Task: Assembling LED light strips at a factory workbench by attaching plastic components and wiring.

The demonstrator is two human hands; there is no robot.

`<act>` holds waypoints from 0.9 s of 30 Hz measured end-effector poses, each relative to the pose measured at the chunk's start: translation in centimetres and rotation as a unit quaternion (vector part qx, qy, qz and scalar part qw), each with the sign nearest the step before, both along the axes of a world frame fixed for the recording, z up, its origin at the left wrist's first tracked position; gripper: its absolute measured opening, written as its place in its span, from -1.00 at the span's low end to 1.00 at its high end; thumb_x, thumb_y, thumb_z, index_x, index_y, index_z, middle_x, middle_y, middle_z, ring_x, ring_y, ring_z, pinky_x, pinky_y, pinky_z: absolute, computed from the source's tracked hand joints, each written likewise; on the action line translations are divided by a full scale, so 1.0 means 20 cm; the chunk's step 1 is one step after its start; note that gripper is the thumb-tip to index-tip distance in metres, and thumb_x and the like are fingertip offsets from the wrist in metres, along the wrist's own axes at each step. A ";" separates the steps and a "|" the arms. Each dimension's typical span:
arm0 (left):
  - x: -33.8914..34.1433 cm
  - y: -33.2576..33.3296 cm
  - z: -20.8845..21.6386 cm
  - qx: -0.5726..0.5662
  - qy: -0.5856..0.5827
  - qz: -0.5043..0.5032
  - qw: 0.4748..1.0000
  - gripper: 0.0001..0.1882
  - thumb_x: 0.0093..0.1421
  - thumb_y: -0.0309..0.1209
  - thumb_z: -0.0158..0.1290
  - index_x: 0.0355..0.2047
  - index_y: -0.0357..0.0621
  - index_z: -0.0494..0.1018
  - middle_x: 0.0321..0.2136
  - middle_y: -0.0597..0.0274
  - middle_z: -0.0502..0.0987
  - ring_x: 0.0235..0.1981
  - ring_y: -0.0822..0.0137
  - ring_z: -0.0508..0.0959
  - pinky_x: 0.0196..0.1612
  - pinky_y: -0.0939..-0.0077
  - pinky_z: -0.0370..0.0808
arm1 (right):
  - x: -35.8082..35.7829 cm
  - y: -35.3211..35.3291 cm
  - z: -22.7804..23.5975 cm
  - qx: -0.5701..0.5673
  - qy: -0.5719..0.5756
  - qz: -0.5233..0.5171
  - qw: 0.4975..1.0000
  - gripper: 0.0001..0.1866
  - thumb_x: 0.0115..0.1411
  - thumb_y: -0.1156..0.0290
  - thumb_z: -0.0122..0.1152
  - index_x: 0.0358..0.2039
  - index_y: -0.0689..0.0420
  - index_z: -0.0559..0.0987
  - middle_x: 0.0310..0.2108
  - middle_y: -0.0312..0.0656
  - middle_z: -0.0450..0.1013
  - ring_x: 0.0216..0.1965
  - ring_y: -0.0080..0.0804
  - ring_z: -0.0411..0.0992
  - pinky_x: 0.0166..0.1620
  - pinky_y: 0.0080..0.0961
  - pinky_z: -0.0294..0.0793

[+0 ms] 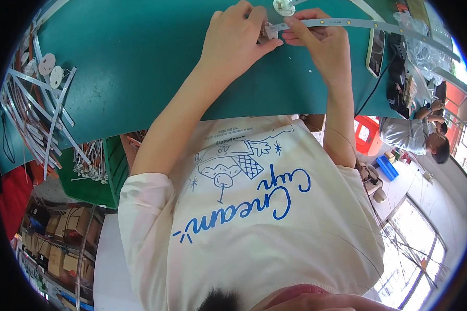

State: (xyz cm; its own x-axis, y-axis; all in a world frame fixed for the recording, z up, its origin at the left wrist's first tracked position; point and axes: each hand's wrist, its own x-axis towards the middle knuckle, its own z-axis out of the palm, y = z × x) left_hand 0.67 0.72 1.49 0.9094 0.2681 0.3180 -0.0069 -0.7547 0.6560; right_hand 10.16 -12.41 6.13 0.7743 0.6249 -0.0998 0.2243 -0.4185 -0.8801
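Note:
At the far side of the green table, my left hand (237,36) is closed around a small clear plastic connector (269,31), part of which its fingers hide. My right hand (324,44) pinches a white LED strip (349,23) close to its left end, with the thumb beneath. That end meets the connector; whether it is seated inside cannot be made out. From my right hand the strip runs off to the right in a long curve. A white round disc (284,6) lies just beyond the fingers.
Many loose strips with round white discs (46,64) are heaped at the left of the green table (135,67). A phone (376,52), a black cable and clear plastic bags (425,44) lie right. A green crate (111,173) stands below the left edge. Another person (415,136) sits at right.

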 end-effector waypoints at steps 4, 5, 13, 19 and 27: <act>0.03 -0.01 -0.11 0.030 -0.115 0.041 0.992 -0.64 -0.03 -0.15 0.15 -0.44 -0.17 0.34 -0.46 0.11 0.35 -0.38 0.10 0.42 -0.34 0.24 0.33 | -0.05 0.06 0.08 -0.020 -0.017 -0.050 0.998 -0.85 0.08 0.46 0.23 -0.46 0.30 0.52 -0.61 -0.21 0.48 -0.57 -0.60 0.44 -0.48 -0.72 0.45; 0.04 -0.02 -0.18 0.056 -0.260 0.059 0.962 -0.64 -0.02 -0.15 0.15 -0.44 -0.17 0.34 -0.46 0.11 0.35 -0.38 0.10 0.42 -0.33 0.25 0.33 | -0.05 0.07 0.08 -0.046 -0.051 -0.033 0.997 -0.86 0.08 0.48 0.23 -0.48 0.31 0.51 -0.63 -0.23 0.48 -0.60 -0.62 0.42 -0.52 -0.74 0.40; 0.00 -0.01 0.02 0.008 0.009 0.028 1.000 -0.64 -0.02 -0.15 0.15 -0.45 -0.17 0.34 -0.46 0.12 0.35 -0.38 0.12 0.41 -0.33 0.26 0.31 | -0.06 0.08 0.14 -0.115 -0.068 -0.004 0.991 -0.84 0.08 0.47 0.20 -0.49 0.32 0.50 -0.64 -0.20 0.47 -0.61 -0.62 0.42 -0.54 -0.73 0.38; 0.00 -0.01 -0.03 0.009 -0.016 0.026 0.999 -0.65 -0.04 -0.18 0.17 -0.45 -0.17 0.34 -0.47 0.13 0.35 -0.37 0.13 0.41 -0.33 0.28 0.30 | -0.12 0.10 0.15 -0.112 -0.135 -0.008 0.984 -0.87 0.07 0.47 0.19 -0.50 0.29 0.51 -0.64 -0.18 0.48 -0.62 -0.55 0.45 -0.55 -0.68 0.39; 0.00 -0.02 0.01 0.010 0.018 0.024 1.000 -0.67 -0.09 -0.22 0.19 -0.45 -0.16 0.35 -0.46 0.14 0.36 -0.37 0.13 0.42 -0.34 0.28 0.30 | -0.09 0.07 0.09 -0.108 -0.204 0.029 0.973 -0.85 0.05 0.45 0.19 -0.51 0.29 0.49 -0.66 -0.05 0.45 -0.65 -0.31 0.46 -0.57 -0.51 0.38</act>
State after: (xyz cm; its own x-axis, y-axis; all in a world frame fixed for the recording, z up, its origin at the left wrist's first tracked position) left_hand 0.66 0.40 1.75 0.9064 0.3055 0.2916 0.0524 -0.7666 0.6400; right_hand 8.28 -11.01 7.97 0.7417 0.6666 0.0744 0.5644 -0.5604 -0.6062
